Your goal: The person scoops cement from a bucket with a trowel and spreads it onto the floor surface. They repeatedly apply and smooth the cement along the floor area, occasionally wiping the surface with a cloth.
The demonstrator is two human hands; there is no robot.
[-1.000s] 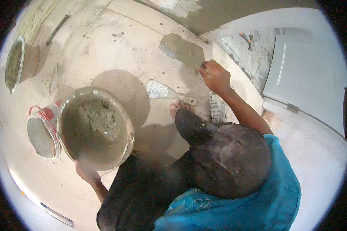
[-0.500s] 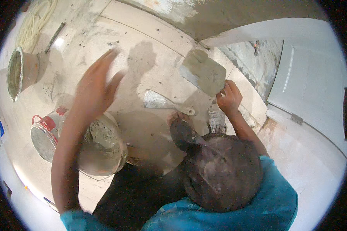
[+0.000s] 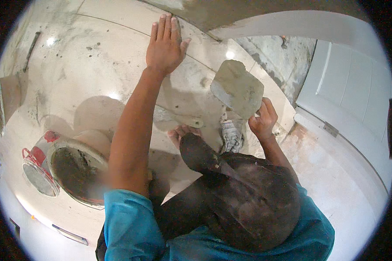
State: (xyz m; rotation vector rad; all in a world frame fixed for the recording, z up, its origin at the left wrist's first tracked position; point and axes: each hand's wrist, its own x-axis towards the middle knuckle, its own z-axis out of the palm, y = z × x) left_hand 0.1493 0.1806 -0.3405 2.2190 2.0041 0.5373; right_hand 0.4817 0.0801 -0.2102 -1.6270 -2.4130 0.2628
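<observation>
My left hand [image 3: 165, 48] is stretched out with its fingers straight and side by side, palm down against the pale tiles near a joint line. Nothing is in it. In my right hand [image 3: 263, 119] is a plastering trowel [image 3: 218, 92], gripped at its near right corner, its handle hidden. Grey mortar [image 3: 241, 87] covers most of its upper face. Partly behind my left forearm, a putty knife [image 3: 190, 121] lies on the floor just beyond my bare toes. Beside it is a crumpled, dirty whitish cloth or glove [image 3: 232, 137].
A large bucket [image 3: 59, 148] with mortar stands left of my left arm. Next to it leans a smaller red-and-white pail [image 3: 41, 179]. Another bucket [image 3: 13, 93] and a dark rod [image 3: 32, 52] lie farther left. A white panelled door [image 3: 348, 82] stands at the right.
My left hand has gone from raised and blurred to flat on the tiles, farther right and away from me. The trowel is still in my right hand, slightly shifted. The view has turned.
</observation>
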